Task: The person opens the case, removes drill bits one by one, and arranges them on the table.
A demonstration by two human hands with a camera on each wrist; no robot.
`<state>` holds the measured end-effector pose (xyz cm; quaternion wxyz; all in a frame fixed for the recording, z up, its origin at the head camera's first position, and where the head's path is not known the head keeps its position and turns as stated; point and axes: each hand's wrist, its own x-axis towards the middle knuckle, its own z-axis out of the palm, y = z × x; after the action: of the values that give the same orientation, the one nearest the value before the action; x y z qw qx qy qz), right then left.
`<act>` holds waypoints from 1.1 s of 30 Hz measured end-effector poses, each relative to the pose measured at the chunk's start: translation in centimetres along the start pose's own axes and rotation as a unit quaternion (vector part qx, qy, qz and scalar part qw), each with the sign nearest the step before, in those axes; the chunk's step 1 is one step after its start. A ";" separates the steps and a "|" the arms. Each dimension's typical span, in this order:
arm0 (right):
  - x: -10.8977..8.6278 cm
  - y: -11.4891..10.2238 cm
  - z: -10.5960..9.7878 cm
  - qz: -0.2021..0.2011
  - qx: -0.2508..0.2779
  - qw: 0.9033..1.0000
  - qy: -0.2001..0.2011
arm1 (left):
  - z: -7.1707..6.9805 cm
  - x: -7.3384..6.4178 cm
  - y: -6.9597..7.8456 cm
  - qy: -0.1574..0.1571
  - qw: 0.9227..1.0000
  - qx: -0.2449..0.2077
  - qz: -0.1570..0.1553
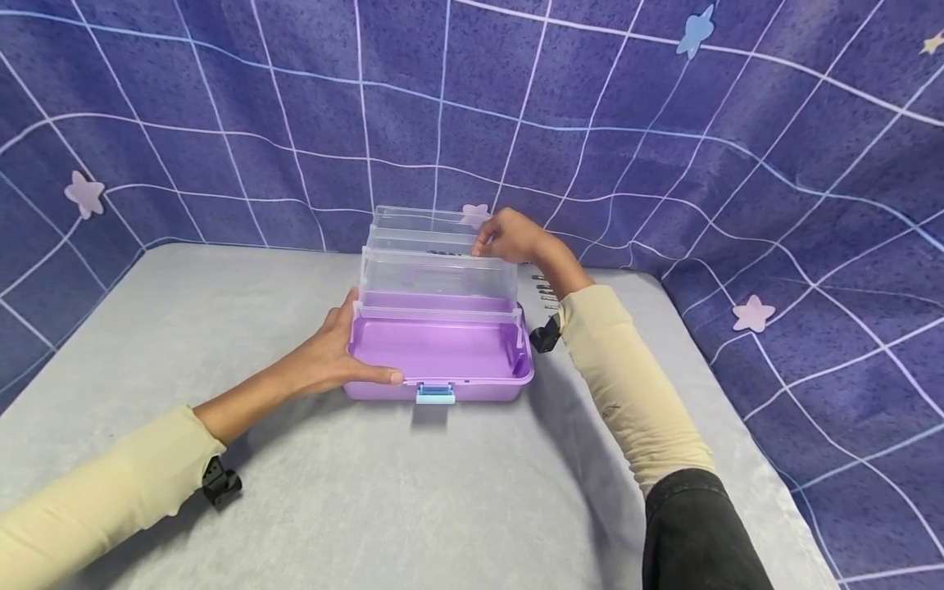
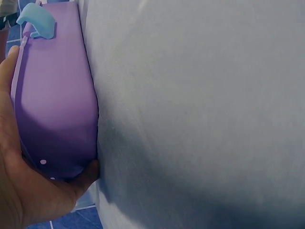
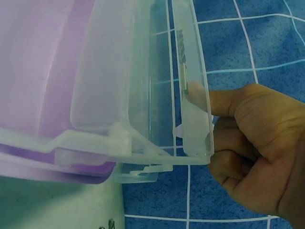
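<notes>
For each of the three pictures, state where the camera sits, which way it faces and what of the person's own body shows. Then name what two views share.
Head: worn on the head, looking forward and down at the purple box on the grey table; both forearms, left hand and right hand show.
Left wrist: at the left hand, looking along the box's purple base; palm and thumb show.
Right wrist: at the right hand, facing the clear trays; curled fingers show.
Shared: head and left wrist both show the blue latch.

A grey cloth [image 1: 221, 344] is spread over the table. Behind and to the right, a purple backdrop [image 1: 664, 164] with a white grid is hung, dotted with pale stars [image 1: 753, 313]. A small dark comb-like item [image 1: 543, 291] is seen on the cloth, too blurred to identify.
</notes>
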<state>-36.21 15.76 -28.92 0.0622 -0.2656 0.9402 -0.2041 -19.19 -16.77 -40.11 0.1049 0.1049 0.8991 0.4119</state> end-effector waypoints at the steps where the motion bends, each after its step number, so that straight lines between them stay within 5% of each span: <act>1: 0.0 0.1 0.0 -0.001 0.002 1.000 0.004 | 0.0 0.0 0.0 0.000 1.000 -0.001 0.000; 16: -0.2 0.2 0.2 -0.022 -0.030 0.999 0.027 | -0.2 0.0 -0.2 0.006 1.000 -0.005 0.001; 20: -0.8 0.7 0.0 -0.020 0.048 0.999 0.008 | -0.2 0.0 -0.2 0.008 1.000 -0.008 0.007; 27: -2.0 1.2 -0.2 0.054 0.169 0.983 0.056 | -0.3 -0.3 0.0 0.006 1.000 -0.007 0.014; 33: -3.1 2.1 -0.5 0.071 0.299 0.951 0.024 | -0.2 -0.3 0.0 0.004 1.000 -0.014 0.016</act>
<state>-34.64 19.19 -29.32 0.1308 -0.1621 0.8540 -0.4768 -18.95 -17.03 -39.94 0.0961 0.1162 0.8919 0.4264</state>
